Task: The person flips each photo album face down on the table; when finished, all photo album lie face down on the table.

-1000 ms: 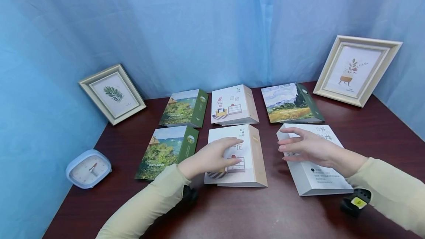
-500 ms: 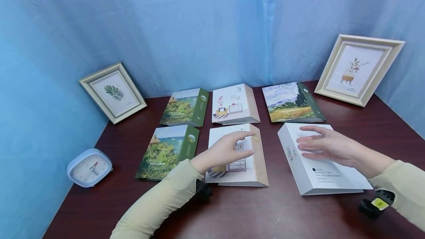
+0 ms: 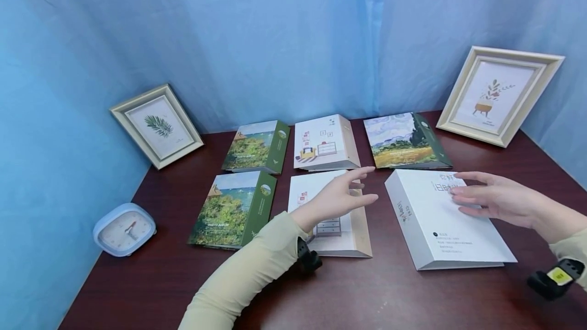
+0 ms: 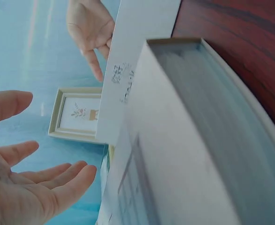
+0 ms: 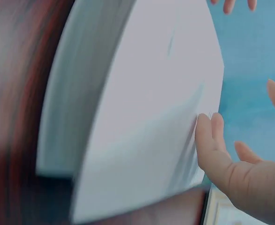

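Observation:
In the head view my left hand [image 3: 332,197] hovers over the right part of the front middle photo album [image 3: 332,236], a white cover with furniture drawings and a pale peach spine. Its thumb and fingers are spread with nothing between them. My right hand [image 3: 504,198] is over the upper right of a thick white album [image 3: 451,233] with dark lettering. Its fingers are extended; the right wrist view has the fingertips [image 5: 204,124] very near the white cover [image 5: 146,93], and contact is hard to tell. Part of the lettering is hidden behind that hand.
Two green-spined albums [image 3: 224,210] lie at left. Behind stand another furniture-drawing album [image 3: 325,141] and a landscape-painting album [image 3: 399,139]. Framed pictures [image 3: 158,126] [image 3: 500,95] lean at both rear corners. A blue clock [image 3: 125,229] sits at the left edge. Blue curtain [image 3: 275,39] encloses the dark table.
Both hands have moved to the right. The left hand has crossed the front middle album; the right hand has slid from the white album's left edge to its right part, uncovering the spine.

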Demonstrator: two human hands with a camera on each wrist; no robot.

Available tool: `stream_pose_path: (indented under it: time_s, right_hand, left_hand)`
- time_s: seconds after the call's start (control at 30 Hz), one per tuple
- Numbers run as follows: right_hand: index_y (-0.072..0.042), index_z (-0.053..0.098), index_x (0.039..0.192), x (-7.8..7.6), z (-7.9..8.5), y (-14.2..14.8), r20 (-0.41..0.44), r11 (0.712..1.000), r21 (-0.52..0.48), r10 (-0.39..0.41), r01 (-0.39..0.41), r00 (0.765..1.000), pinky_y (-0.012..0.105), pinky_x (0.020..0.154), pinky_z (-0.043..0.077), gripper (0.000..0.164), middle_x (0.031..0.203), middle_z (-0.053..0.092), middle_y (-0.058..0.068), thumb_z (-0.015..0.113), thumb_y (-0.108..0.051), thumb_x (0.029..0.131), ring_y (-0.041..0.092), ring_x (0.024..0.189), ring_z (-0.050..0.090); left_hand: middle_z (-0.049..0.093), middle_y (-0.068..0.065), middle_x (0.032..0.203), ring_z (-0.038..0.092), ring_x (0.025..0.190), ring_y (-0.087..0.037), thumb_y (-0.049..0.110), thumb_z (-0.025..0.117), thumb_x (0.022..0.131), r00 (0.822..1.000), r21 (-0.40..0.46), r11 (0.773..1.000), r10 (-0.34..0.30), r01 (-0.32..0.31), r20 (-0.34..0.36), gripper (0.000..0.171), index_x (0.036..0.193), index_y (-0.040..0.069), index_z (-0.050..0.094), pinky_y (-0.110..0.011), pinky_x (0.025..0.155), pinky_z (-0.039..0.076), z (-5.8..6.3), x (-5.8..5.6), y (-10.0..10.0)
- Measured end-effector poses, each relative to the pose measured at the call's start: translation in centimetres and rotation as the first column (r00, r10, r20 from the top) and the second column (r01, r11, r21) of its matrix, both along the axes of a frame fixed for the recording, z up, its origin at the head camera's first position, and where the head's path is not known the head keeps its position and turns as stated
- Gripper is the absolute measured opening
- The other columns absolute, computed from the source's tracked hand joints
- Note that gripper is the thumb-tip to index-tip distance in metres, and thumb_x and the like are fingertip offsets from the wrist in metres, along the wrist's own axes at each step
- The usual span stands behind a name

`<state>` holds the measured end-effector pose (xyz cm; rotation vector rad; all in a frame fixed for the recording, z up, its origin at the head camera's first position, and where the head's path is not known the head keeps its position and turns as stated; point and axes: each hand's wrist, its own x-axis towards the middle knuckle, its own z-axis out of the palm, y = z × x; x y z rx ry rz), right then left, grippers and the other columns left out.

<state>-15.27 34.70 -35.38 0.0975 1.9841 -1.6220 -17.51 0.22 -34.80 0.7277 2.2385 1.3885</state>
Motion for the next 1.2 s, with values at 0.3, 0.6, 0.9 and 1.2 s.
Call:
stream_pose_path:
  time_s: [0.3,0.6,0.9,1.2]
  right_hand:
    - [0.008,-0.005,0.146,-0.2,-1.1,2.5,-0.059,0.99,0.137,-0.031,0.039,0.998,0.027,0.082,0.054,0.08,0.1,0.059,-0.015,0.054,-0.017,0.097,-0.001,0.092,0.062]
    - [0.015,-0.008,0.143,-0.1,-1.5,3.1,-0.09,0.954,0.3,0.032,-0.003,0.995,0.024,0.079,0.052,0.085,0.101,0.055,-0.018,0.053,-0.023,0.098,-0.01,0.087,0.055]
    - [0.01,-0.001,0.146,-0.1,-2.2,2.4,-0.043,0.958,0.284,0.05,-0.036,0.998,0.036,0.085,0.047,0.081,0.107,0.052,-0.013,0.053,-0.026,0.098,0.002,0.094,0.054]
    - [0.005,0.002,0.147,0.1,-2.8,2.0,-0.034,0.973,0.229,-0.001,0.009,0.999,0.032,0.08,0.048,0.077,0.096,0.054,-0.024,0.054,-0.021,0.097,0.0,0.089,0.056]
  left_hand:
    - [0.038,-0.011,0.149,0.046,0.131,-0.024,0.026,0.063,0.092,0.991,0.022,0.999,0.024,-0.027,0.13,0.064,0.148,0.026,0.033,-0.029,0.092,0.049,-0.5,0.2,2.5]
    - [0.032,-0.012,0.151,0.044,0.132,-0.028,0.018,0.063,0.092,0.96,0.075,0.995,0.04,-0.063,0.277,0.066,0.149,0.026,0.031,-0.032,0.08,0.055,-1.4,0.5,4.8]
    - [0.039,-0.01,0.147,0.057,0.118,-0.02,0.018,0.065,0.09,0.965,0.037,0.999,0.026,-0.037,0.261,0.07,0.15,0.023,0.029,-0.026,0.067,0.057,-2.1,1.3,6.2]
    - [0.043,-0.007,0.143,0.063,0.093,-0.012,0.018,0.067,0.089,0.963,0.006,0.999,0.036,-0.039,0.268,0.073,0.15,0.023,0.027,-0.027,0.065,0.057,-2.2,1.6,6.8]
